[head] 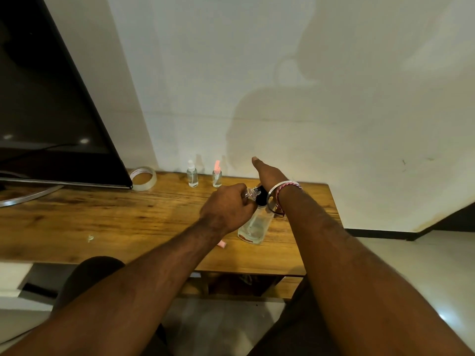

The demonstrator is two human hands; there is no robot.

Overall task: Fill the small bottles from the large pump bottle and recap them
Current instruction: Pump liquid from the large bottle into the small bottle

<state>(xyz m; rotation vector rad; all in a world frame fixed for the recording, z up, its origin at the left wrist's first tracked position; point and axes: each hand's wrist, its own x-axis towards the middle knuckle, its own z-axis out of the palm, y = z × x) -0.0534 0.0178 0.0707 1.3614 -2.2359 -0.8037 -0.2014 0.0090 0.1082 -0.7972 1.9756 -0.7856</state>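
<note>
Head view: a wooden table [102, 217] against a pale wall. A tape roll [144, 178] and a dark monitor [51, 98] sit left. Two capped small bottles [192, 174] stand at the back edge. The left hand [227, 208] grips a small clear bottle [248, 194] at the large pump bottle [254, 227]. The right hand [267, 176] presses its black pump, thumb extended; its fingers are hidden.

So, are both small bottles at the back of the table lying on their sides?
No, the white-topped small bottle and the pink-topped small bottle both stand upright on the table by the wall.
</note>
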